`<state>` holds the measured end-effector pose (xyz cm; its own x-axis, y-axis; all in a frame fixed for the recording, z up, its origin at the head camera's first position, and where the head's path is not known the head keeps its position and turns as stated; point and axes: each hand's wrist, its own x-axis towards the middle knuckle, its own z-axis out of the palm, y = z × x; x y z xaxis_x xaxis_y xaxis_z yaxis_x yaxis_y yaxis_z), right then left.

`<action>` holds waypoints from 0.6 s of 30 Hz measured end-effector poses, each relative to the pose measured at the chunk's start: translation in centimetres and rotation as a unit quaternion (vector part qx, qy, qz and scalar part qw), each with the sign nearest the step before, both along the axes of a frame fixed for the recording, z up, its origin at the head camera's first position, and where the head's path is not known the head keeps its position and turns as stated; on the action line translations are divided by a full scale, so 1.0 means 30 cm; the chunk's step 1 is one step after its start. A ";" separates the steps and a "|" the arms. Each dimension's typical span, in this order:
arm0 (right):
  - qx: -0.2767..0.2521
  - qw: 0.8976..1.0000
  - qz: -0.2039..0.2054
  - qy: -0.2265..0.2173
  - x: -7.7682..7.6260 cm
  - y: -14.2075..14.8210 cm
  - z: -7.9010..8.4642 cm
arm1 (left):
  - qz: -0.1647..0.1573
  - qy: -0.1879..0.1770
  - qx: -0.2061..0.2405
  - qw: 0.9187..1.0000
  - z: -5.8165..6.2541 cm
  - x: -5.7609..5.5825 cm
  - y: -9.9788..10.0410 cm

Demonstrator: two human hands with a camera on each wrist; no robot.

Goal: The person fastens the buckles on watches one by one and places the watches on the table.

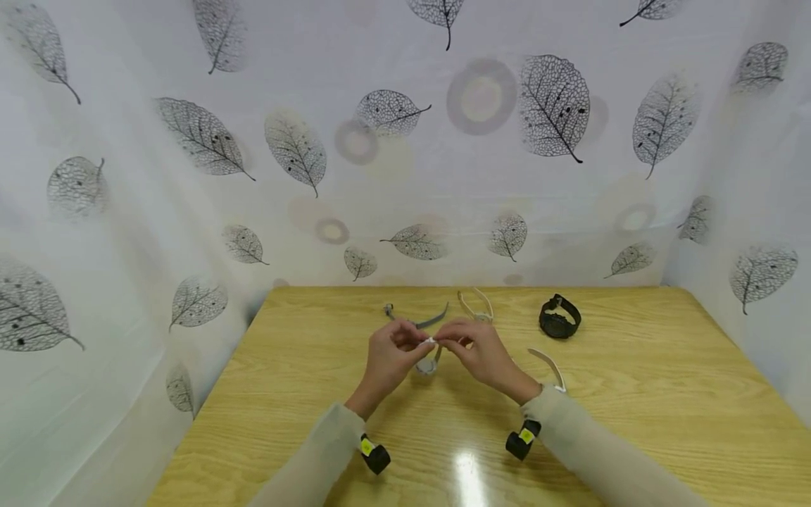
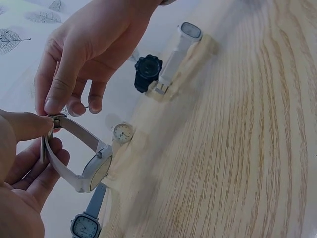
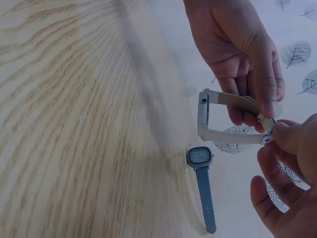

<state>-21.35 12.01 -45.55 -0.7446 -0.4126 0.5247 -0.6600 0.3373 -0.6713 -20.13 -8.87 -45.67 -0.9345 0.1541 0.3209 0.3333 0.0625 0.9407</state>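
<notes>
1. White watch (image 2: 96, 171): I see it held above the wooden table (image 1: 285, 394).
2. Left hand (image 1: 390, 356) and right hand (image 1: 481, 352), close together, both pinch its strap (image 2: 81, 133) near the buckle (image 2: 57, 120).
3. Black watch (image 1: 556, 326) sits well apart, rightward.

A screened-off nook, home or studio unclear: leaf-print sheets (image 1: 418, 172) line the upper frame, a table (image 1: 304, 352) the lower.

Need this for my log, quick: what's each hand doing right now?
Left hand: closed, holding the white watch, pinching its strap.
Right hand: closed, pinching the same watch's strap.
</notes>
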 end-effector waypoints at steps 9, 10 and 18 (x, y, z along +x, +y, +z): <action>-0.002 0.999 -0.027 -0.022 -0.008 -0.005 0.004 | 0.023 -0.003 0.001 1.000 0.008 -0.018 -0.001; -0.005 0.999 -0.029 -0.029 -0.009 -0.005 0.005 | 0.027 -0.008 0.009 1.000 0.011 -0.022 -0.001; -0.042 0.996 0.001 -0.077 -0.023 -0.011 -0.002 | 0.070 -0.114 0.137 0.982 0.044 -0.057 0.000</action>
